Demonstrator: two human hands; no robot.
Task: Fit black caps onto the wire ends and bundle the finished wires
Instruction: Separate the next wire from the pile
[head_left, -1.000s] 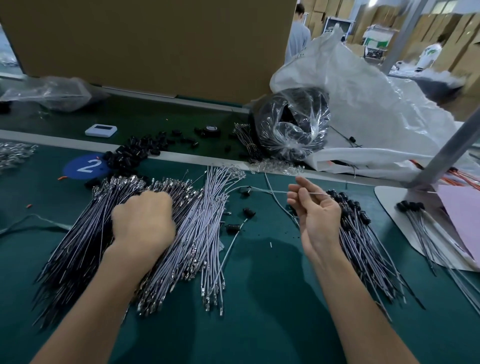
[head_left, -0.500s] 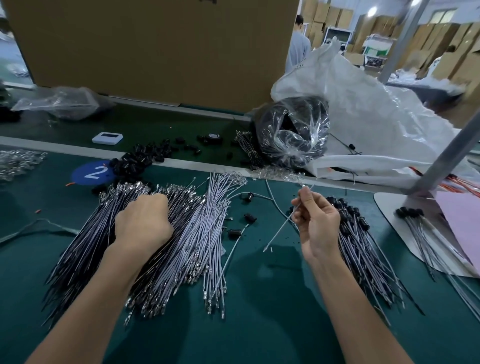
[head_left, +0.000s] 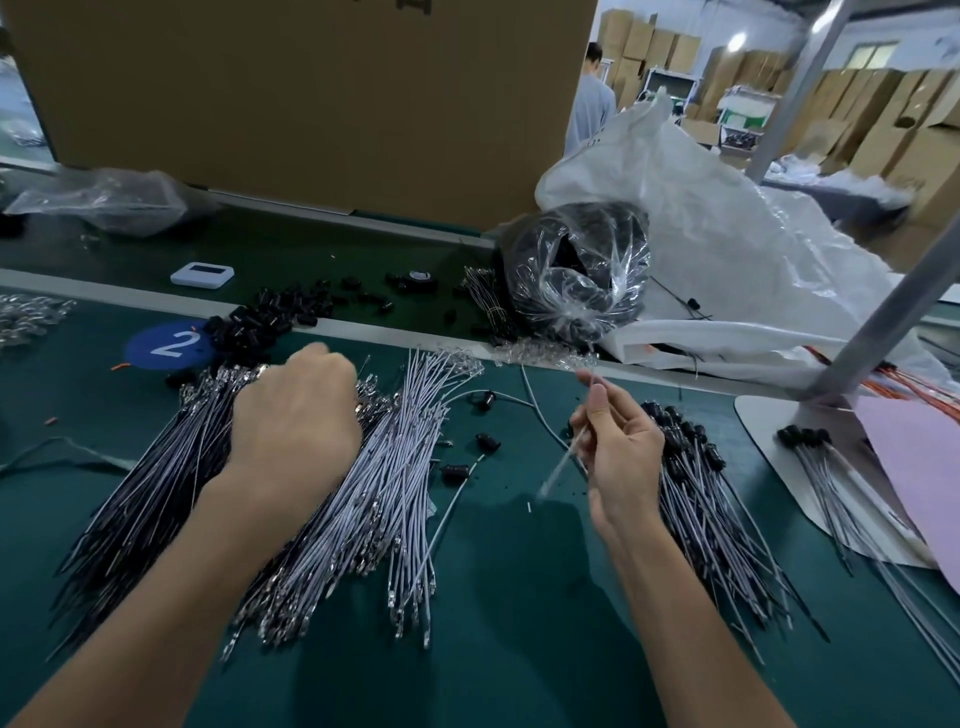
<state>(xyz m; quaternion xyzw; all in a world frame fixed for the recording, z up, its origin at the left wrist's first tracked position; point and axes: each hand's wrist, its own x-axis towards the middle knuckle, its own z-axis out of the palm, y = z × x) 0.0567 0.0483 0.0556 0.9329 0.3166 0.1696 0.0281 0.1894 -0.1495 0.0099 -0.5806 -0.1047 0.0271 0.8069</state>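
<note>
A big fan of uncapped grey wires (head_left: 384, 483) with metal terminals lies on the green mat. My left hand (head_left: 296, 415) sits knuckles-up on the far ends of that pile, fingers curled down into the wires. My right hand (head_left: 618, 457) pinches a single grey wire (head_left: 558, 467) that slants down to the left and looks blurred. Behind my right hand lies a pile of finished wires with black caps (head_left: 696, 467). Loose black caps (head_left: 280, 317) are heaped near the blue "2" sticker, and a few single caps (head_left: 488, 442) lie between my hands.
A second small bundle of capped wires (head_left: 821, 457) lies on a white board (head_left: 763, 431) at the right, by a grey post. A clear bag of black parts (head_left: 576, 270), a white sack, a white timer (head_left: 202, 274) and a cardboard wall stand behind. A person stands far back.
My right hand has drawn one wire free and swung it from level to slanting downward. My left hand has shifted toward the far ends of the pile. The camera has moved closer.
</note>
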